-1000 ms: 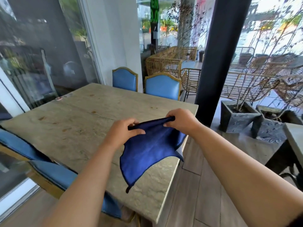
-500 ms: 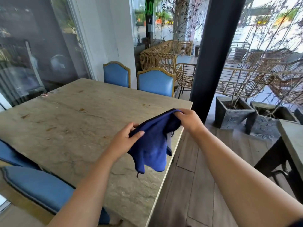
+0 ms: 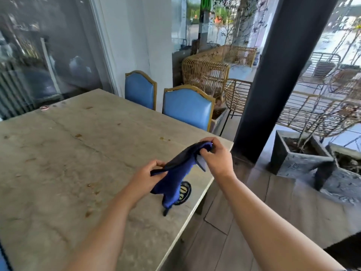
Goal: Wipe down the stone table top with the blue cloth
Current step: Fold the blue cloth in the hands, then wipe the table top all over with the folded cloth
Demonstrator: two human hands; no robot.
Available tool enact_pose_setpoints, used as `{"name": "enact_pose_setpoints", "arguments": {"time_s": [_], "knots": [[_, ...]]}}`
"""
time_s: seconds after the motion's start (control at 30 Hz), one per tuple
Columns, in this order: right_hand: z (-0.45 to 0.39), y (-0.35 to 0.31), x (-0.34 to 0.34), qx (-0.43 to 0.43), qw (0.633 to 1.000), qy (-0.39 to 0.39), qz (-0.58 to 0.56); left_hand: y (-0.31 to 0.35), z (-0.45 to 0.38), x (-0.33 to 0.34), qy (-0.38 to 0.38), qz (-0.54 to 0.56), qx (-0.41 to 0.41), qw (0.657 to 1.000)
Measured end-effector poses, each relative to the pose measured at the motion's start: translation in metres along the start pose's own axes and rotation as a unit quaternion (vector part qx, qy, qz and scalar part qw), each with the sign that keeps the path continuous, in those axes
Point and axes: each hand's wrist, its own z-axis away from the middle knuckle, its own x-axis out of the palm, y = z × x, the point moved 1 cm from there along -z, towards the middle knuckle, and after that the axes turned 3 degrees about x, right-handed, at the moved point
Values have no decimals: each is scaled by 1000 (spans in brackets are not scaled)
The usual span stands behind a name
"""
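Overhead, blue cloth (image 3: 173,178) pinched in both hands' fingers (image 3: 207,151) above stone table top (image 3: 78,153).

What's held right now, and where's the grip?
The blue cloth, held above the table: left hand pinches its near end, right hand its far end.

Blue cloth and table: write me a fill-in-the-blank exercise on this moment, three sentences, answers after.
1. The blue cloth is held by ____ hands, the left hand and the right hand.
2. The chairs behind the stone table top have ____ backs.
3. Under the hanging cloth lies a round dark ____.

Missing words: two; blue; sticker
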Motion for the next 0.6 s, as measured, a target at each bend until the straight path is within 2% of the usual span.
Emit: {"name": "enact_pose_setpoints", "arguments": {"time_s": [0.13, 0.27, 0.5, 0.6], "knots": [[-39, 29, 12, -1, 997, -24, 74, -24, -23, 13, 70, 39, -70, 994], [-61, 60, 42, 21, 983, -106, 151, -61, -35, 17, 146, -54, -122, 980], [-44, 123, 100, -30, 893, -289, 345, -117, -36, 36, 99, -156, -139, 973], [-29, 141, 125, -23, 860, -323, 393, -135, -37, 34, 135, -218, -103, 961]]}}
